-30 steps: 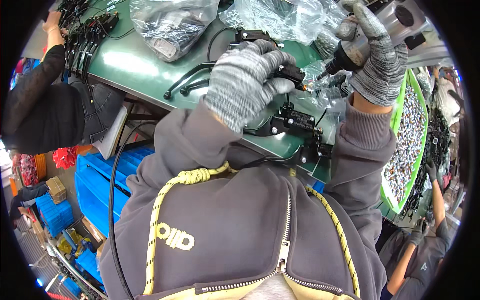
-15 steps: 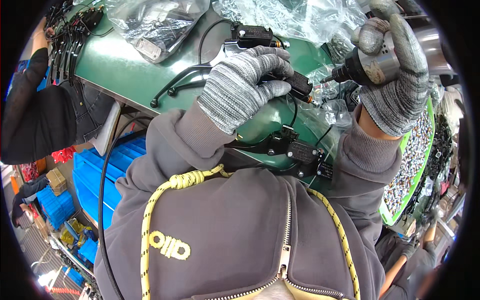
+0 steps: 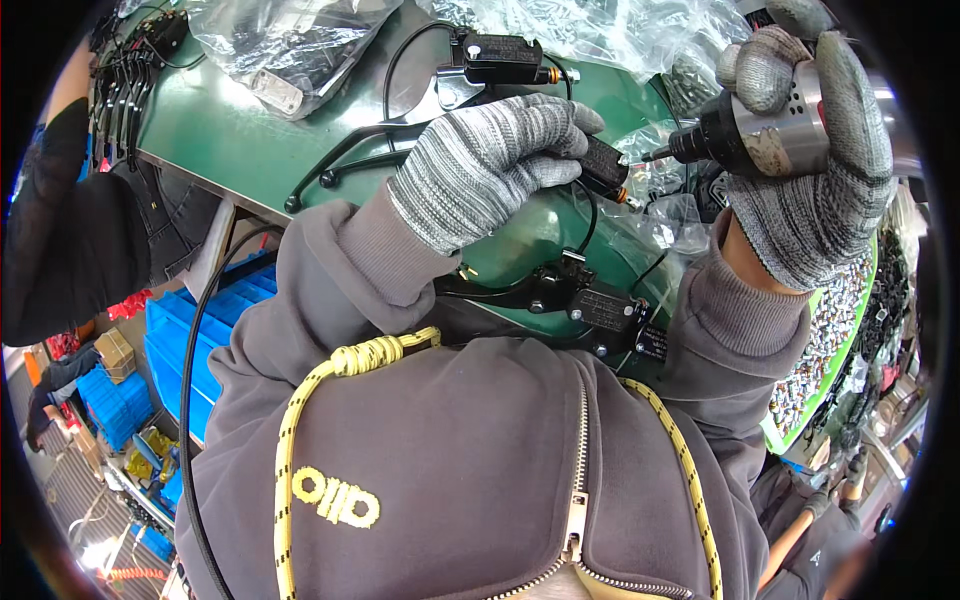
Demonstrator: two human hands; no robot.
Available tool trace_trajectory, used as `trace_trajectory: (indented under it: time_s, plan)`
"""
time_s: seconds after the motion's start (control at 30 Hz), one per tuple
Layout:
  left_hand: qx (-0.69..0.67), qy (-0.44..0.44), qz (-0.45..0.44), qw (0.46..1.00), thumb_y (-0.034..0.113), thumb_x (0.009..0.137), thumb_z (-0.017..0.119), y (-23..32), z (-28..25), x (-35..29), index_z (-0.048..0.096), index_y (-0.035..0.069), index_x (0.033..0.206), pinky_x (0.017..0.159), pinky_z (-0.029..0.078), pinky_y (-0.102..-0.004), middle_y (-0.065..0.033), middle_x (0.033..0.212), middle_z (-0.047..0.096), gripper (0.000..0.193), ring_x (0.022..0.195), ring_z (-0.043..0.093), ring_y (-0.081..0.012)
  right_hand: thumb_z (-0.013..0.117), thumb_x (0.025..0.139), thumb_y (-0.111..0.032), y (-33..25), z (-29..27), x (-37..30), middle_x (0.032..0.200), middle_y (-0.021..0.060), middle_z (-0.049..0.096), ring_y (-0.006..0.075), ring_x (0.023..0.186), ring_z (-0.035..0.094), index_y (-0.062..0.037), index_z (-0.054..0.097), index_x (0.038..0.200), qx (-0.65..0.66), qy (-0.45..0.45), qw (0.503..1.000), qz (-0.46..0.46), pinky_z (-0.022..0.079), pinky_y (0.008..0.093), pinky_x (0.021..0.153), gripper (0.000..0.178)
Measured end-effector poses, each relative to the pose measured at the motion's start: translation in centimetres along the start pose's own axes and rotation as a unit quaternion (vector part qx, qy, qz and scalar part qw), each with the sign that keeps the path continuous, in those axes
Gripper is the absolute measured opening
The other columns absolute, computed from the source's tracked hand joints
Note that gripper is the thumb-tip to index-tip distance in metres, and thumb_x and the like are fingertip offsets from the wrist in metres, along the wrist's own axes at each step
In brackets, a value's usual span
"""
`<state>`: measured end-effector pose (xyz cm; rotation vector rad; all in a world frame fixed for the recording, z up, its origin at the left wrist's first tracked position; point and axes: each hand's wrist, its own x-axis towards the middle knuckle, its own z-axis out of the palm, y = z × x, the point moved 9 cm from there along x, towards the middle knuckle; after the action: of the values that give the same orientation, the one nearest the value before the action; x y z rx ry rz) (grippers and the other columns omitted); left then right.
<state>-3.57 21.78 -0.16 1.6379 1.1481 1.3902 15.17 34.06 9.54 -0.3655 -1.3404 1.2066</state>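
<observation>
My left hand [image 3: 490,165], in a grey knitted glove, is closed round a black brake lever assembly [image 3: 604,166]. The block end of this piece juts out to the right past my fingertips; my hand hides much of the rest. My right hand [image 3: 835,205], gloved alike, grips a power screwdriver [image 3: 780,140] with a black nose and silver body. Its bit points left and stops just above and right of the assembly's orange-ringed end, seemingly apart from it. A similar lever assembly [image 3: 500,58] lies beyond my left hand, and another [image 3: 603,308] lies near my chest.
Clear plastic bags [image 3: 300,45] lie on the green worktable [image 3: 235,135]. At the right stands a green-rimmed tray [image 3: 835,375] of small metal parts. Blue crates [image 3: 175,345] are at the lower left. Co-workers sit at the left and lower right. A black cable [image 3: 190,400] hangs beside me.
My right hand and the screwdriver have shifted slightly right. My left hand still holds the brake lever assembly. The view itself has moved a little.
</observation>
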Motion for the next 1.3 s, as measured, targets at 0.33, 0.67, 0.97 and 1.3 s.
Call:
trace_trajectory:
  time_s: [0.33, 0.67, 0.97, 1.3]
  plan:
    - [-0.006, -0.023, 0.024, 0.999, -0.004, 0.079, 0.075, 0.6, 0.1, 0.3, 0.065, 0.0, 0.092, 0.079, 0.059, -0.034, -0.0152, 0.106, 0.072, 0.017, 0.091, 0.071, -0.0223, 0.059, 0.094, -0.017, 0.3, 3.5, -0.1, 0.127, 0.0274, 0.062, 0.0286, 0.092, 0.067, 0.0011, 0.064, 0.123, 0.137, -0.142, 0.977, 0.077, 0.06, 0.0431, 0.082, 0.035]
    - [0.042, -0.052, 0.001, 0.998, -0.004, 0.085, 0.071, -0.1, 0.7, -0.2, 0.062, 0.001, 0.098, 0.084, 0.059, -0.0339, -0.0142, 0.113, 0.069, 0.016, 0.098, 0.069, -0.0229, 0.058, 0.095, -0.02, 0.8, 2.5, -0.2, 0.126, 0.0279, 0.062, 0.0265, 0.083, 0.065, 0.0014, 0.064, 0.123, 0.1, -0.042, 0.989, 0.103, 0.058, 0.0412, 0.076, 0.036]
    - [0.046, -0.042, 0.027, 0.998, -0.003, 0.084, 0.072, -0.1, 0.6, -0.2, 0.063, 0.001, 0.098, 0.084, 0.06, -0.0339, -0.0146, 0.112, 0.069, 0.017, 0.097, 0.07, -0.023, 0.058, 0.095, -0.023, 0.5, 5.4, 0.2, 0.122, 0.0261, 0.063, 0.0238, 0.083, 0.065, -0.0008, 0.065, 0.124, 0.161, -0.199, 0.962, 0.1, 0.056, 0.0384, 0.073, 0.037]
    - [0.042, -0.038, 0.023, 0.998, -0.003, 0.083, 0.073, 0.0, 0.6, -0.2, 0.063, 0.0, 0.097, 0.083, 0.06, -0.0343, -0.0148, 0.111, 0.07, 0.018, 0.097, 0.07, -0.0233, 0.058, 0.095, -0.023, 0.8, 5.6, 0.3, 0.121, 0.0254, 0.063, 0.0232, 0.082, 0.065, -0.0004, 0.065, 0.124, 0.15, -0.211, 0.959, 0.118, 0.056, 0.0381, 0.073, 0.037]
